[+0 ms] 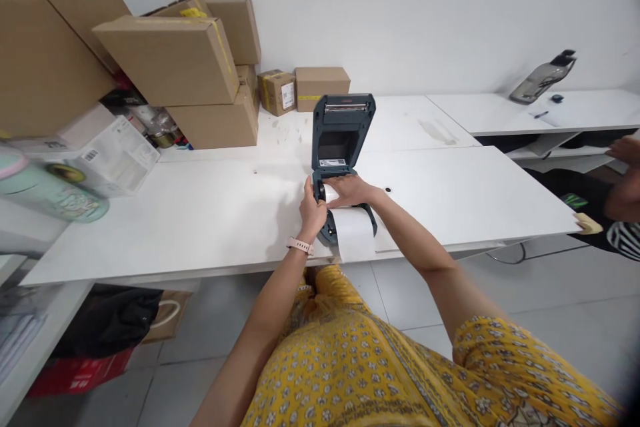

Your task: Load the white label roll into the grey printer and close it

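Note:
A dark grey label printer (343, 127) stands on the white table with its lid raised. Inside it sits a white paper roll (331, 194), partly covered by my hands. A loose strip of the paper (355, 232) hangs out over the printer's front toward the table edge. My left hand (313, 209) is closed around the printer's left side by the roll, its thumb on the inner edge. Across the top of the roll lies my right hand (349, 189), fingers reaching left and thumb lower on the paper. The fingertips of both hands are partly hidden.
Cardboard boxes (170, 57) are stacked at the back left, with two small boxes (323, 83) by the wall. A mint green bottle (55, 190) stands at the left. Another person's hand (625, 177) shows at the right edge, below a tilted grey bottle (543, 80).

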Motion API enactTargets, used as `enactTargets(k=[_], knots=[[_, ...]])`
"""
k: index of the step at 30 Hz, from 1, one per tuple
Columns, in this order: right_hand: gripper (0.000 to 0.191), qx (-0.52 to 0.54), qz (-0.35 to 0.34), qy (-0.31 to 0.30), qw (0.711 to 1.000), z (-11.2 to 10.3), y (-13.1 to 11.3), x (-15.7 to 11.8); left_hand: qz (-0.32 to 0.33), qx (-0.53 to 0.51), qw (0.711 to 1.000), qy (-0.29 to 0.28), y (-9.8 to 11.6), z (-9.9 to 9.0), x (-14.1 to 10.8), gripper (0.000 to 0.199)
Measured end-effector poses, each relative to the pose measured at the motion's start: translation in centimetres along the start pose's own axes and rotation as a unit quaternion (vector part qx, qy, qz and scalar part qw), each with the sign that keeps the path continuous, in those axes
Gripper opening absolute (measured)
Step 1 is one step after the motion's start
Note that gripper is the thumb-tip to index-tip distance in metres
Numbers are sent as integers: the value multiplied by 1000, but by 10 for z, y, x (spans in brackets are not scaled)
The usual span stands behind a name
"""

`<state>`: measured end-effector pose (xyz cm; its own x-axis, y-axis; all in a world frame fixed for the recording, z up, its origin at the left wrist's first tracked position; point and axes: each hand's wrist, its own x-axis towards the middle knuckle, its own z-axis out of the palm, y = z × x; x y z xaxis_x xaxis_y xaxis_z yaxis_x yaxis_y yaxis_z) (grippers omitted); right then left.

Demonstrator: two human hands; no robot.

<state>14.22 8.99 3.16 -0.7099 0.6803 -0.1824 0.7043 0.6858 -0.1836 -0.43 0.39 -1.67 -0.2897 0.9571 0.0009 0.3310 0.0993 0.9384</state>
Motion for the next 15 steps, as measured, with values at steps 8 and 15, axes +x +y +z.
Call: enactTargets(k=[8, 15], knots=[[49, 181, -72, 486, 852, -90, 20, -36, 13, -12, 1000, 7, -5, 2, 2, 88], [97, 157, 27, 395, 905, -162, 60, 22, 41, -35, 999, 4, -6, 1, 3, 86]])
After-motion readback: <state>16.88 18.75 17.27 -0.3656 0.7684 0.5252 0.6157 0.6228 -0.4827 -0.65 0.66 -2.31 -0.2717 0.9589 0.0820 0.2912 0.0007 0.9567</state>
